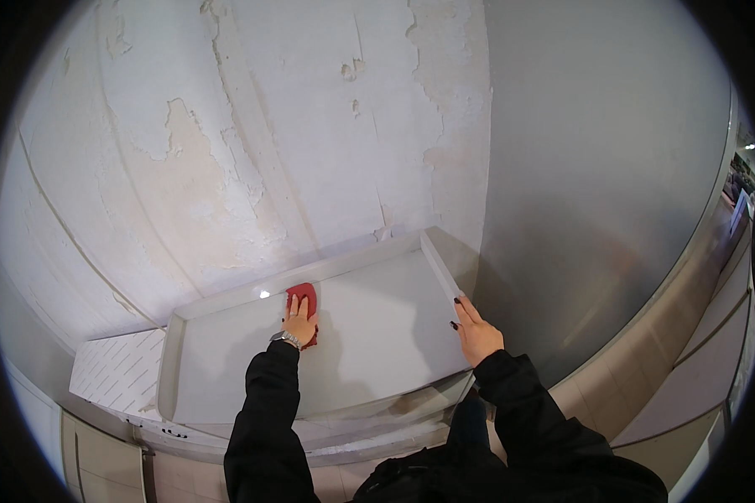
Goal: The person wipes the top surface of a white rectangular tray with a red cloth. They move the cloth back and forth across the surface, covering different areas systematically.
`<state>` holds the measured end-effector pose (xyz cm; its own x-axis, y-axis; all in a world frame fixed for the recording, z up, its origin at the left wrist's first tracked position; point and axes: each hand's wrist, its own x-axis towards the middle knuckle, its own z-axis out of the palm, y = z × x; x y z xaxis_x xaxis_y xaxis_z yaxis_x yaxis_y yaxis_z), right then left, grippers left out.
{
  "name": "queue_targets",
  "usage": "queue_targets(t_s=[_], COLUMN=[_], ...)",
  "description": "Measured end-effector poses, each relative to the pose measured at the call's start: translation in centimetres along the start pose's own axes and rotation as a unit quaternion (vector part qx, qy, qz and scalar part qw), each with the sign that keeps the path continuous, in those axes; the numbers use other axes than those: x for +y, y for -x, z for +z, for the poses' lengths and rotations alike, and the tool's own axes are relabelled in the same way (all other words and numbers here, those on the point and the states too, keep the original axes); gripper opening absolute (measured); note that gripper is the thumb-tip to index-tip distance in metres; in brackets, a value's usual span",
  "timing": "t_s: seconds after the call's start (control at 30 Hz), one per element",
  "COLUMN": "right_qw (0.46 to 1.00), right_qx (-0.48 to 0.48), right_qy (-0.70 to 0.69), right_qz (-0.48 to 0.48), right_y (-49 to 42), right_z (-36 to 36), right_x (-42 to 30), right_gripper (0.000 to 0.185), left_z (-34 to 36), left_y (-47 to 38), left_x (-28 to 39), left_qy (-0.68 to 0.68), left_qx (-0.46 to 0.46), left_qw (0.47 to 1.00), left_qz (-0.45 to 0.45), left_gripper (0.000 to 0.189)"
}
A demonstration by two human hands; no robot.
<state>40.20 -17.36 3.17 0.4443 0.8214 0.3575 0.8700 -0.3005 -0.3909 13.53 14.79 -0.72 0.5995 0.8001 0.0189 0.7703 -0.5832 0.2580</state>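
A pale shallow open box with raised side walls, like a display tray (377,352), lies in front of me against the wall. My left hand (299,324) presses a red cloth (304,291) flat onto its bottom, near the back rim. The fingers are spread over the cloth, and part of it shows beside the wrist, which wears a metal watch (286,339). At the right end, my right hand (478,333) rests on the tray's side wall (443,267), fingers over its top edge. Some of its fingers are hidden.
Peeling plaster wall (327,126) rises behind the tray, and a smooth grey panel (591,157) stands close on the right. Left of the tray is a surface covered in printed white film (119,371). Tiled floor (579,390) shows at the right.
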Motion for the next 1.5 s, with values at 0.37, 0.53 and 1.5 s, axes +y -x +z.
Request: queue_targets(t_s=[0.37, 0.53, 1.5], right_qw=[1.000, 1.000, 0.999], right_qx=[-0.013, -0.012, -0.004], right_qy=[0.004, 0.010, 0.046], right_qz=[0.016, 0.009, -0.003], right_y=[-0.1, 0.0, -0.1], right_z=[-0.4, -0.4, 0.1], right_x=[-0.2, -0.2, 0.3], right_gripper=[0.044, 0.045, 0.050], left_z=[4.1, 3.1, 3.3], left_y=[12.8, 16.4, 16.9], left_x=[18.4, 22.2, 17.8], left_qy=[-0.017, -0.004, 0.004], left_qx=[0.070, 0.036, 0.253], left_qw=[0.910, 0.926, 0.953], left_qz=[0.409, 0.375, 0.167], left_gripper=[0.053, 0.053, 0.046])
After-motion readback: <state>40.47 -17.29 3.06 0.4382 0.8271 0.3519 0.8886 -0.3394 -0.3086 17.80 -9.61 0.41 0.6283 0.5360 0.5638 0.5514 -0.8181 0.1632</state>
